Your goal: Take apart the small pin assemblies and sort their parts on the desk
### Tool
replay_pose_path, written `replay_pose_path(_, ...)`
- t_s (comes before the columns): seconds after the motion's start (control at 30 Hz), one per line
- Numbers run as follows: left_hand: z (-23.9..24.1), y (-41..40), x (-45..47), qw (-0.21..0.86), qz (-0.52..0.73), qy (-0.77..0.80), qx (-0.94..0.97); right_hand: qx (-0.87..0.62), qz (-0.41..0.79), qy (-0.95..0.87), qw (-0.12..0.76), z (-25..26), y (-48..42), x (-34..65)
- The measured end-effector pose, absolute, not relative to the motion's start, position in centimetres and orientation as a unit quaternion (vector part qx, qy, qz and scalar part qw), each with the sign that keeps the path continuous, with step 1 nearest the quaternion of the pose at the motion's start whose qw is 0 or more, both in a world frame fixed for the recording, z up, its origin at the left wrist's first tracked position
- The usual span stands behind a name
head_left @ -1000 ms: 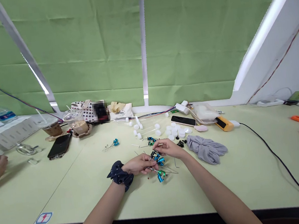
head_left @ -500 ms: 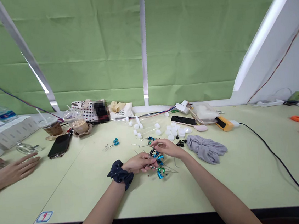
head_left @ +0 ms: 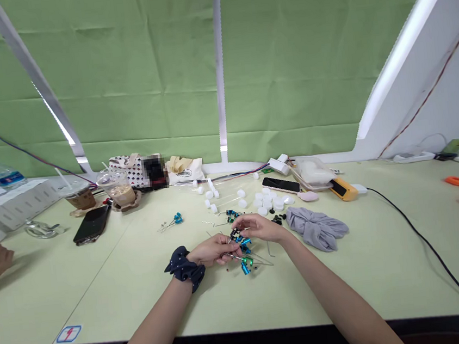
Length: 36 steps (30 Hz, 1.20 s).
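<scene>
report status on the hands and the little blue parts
Left hand, right hand both pinched on small dark part. Loose blue parts on table beside them. Grey cloth to the right, apart.

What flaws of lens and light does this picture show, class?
Head view: wide lens bows the window bars and table edge; daylight glares through gaps beside the green blinds; shadows are faint; a pixelated patch interrupts the bags; small parts between left hand and right hand are too tiny to resolve.

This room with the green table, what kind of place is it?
Probably a shared workroom or office: a long table under green blinds, strewn with small blue parts, phones and iced drinks.
</scene>
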State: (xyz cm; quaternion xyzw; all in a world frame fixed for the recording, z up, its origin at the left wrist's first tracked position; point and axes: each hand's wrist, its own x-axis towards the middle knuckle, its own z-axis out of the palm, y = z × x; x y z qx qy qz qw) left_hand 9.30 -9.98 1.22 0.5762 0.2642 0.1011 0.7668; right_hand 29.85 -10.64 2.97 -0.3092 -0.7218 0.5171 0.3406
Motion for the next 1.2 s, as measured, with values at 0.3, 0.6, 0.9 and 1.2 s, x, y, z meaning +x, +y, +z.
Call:
replay_pose_path(0.3, 1.2, -9.8, 9.3, 0.767, 0.101, 0.27, 0.574, -0.343, 0.511, -0.726, 0.306, 2.4, -10.4, 29.9)
replay_pose_path(0.6, 1.2, -9.8, 9.3, 0.767, 0.098, 0.27, 0.575, -0.302, 0.521, -0.724, 0.338, 2.6, -10.3, 30.1)
replay_pose_path(0.9, 1.2, -9.9, 9.3, 0.765, 0.097, 0.27, 0.576, -0.357, 0.495, -0.731, 0.305, 2.1, -10.1, 30.0)
replay_pose_path(1.2, 1.2, -9.8, 9.3, 0.765, 0.095, 0.278, 0.573, -0.361, 0.479, -0.725, 0.337, 2.2, -10.2, 29.6)
